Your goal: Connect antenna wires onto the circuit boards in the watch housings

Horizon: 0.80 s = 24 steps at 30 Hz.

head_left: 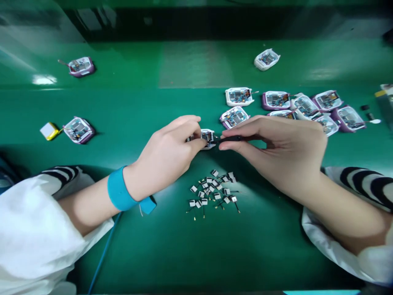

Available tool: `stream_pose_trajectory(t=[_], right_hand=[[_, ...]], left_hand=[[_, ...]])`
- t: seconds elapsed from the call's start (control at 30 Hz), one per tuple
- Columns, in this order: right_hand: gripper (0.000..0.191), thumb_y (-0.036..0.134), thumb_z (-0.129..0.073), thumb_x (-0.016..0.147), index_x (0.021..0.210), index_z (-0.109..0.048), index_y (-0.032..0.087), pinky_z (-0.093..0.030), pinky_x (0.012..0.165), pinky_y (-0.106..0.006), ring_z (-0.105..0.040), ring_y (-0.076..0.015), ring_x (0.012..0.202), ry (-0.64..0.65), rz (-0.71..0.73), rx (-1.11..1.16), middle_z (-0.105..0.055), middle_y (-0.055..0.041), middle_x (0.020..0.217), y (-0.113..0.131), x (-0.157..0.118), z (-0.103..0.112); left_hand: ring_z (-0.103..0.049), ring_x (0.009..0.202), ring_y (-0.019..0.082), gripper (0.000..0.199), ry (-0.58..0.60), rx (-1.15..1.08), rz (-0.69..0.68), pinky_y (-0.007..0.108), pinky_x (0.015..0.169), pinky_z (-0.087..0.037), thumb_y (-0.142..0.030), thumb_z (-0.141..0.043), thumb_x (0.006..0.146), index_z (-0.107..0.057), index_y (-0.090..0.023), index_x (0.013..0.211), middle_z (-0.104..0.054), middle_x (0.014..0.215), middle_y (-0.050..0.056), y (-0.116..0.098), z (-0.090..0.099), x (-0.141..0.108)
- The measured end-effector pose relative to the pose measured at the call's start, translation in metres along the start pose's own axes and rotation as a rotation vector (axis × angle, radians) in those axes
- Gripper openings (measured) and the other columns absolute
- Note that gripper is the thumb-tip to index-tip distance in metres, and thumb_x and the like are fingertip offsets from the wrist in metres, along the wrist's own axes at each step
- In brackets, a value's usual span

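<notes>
My left hand (172, 149) is closed round a small white watch case (208, 138) with its electronics exposed. The fingers hide its left part. My right hand (276, 143) pinches what look like black tweezers (231, 139) between thumb and fingers. Their tip reaches the right side of that case, where the exact contact is too small to make out. Just below both hands lies a loose pile of small square modules (211, 188) with short dark leads. Another open case (235, 117), with its circuit board showing, sits behind the fingertips of my right hand.
More open cases (276, 100) cluster at the right, partly behind my right hand. One white case (266, 60) stands farther back. Two purple cases (81, 66) are at the left, the nearer beside a yellow-edged battery (49, 131). A blue wrist strap (121, 189) trails a cord (106, 252).
</notes>
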State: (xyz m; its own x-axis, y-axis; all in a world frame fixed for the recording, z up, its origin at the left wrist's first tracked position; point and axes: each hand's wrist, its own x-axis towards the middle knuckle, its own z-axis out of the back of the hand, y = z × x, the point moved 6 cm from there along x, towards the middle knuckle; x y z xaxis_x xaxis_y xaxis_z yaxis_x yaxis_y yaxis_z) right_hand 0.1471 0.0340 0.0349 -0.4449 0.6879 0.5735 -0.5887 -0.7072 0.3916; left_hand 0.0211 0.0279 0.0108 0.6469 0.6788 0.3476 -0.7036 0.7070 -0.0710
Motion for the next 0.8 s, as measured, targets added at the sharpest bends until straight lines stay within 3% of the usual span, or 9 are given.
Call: stream_pose_trajectory(t=[0.27, 0.47, 0.8], right_hand=[[0.003, 0.021, -0.062, 0.074, 0.072, -0.06, 0.021, -0.047, 0.05, -0.022, -0.062, -0.0106, 0.065, 0.028, 0.02, -0.076, -0.066, 0.003, 0.07, 0.0059, -0.0003, -0.0063], [0.003, 0.022, -0.06, 0.075, 0.073, -0.059, 0.022, -0.048, 0.053, -0.022, -0.062, -0.0101, 0.063, 0.031, 0.005, -0.118, -0.066, 0.0031, 0.071, 0.0072, -0.0014, -0.0046], [0.007, 0.022, -0.064, 0.073, 0.075, -0.057, 0.021, -0.05, 0.056, -0.022, -0.061, -0.0091, 0.065, -0.041, -0.011, -0.03, -0.066, 0.0024, 0.069, 0.0015, -0.0026, 0.0005]], left_hand=[[-0.059, 0.075, 0.013, 0.025, 0.083, 0.034, 0.048, 0.022, 0.06, -0.048, -0.015, -0.037, 0.084, -0.061, -0.019, 0.079, -0.059, 0.085, 0.002, -0.0004, -0.0042, -0.0022], [-0.06, 0.067, 0.013, 0.023, 0.032, 0.079, 0.024, 0.022, 0.049, -0.044, -0.016, -0.039, 0.083, -0.062, -0.019, 0.079, -0.06, 0.083, 0.003, -0.0015, -0.0008, -0.0021], [-0.06, 0.068, 0.012, 0.024, 0.03, 0.072, 0.028, 0.02, 0.05, -0.042, -0.017, -0.039, 0.083, -0.062, -0.021, 0.079, -0.06, 0.083, 0.0, -0.0002, -0.0014, -0.0013]])
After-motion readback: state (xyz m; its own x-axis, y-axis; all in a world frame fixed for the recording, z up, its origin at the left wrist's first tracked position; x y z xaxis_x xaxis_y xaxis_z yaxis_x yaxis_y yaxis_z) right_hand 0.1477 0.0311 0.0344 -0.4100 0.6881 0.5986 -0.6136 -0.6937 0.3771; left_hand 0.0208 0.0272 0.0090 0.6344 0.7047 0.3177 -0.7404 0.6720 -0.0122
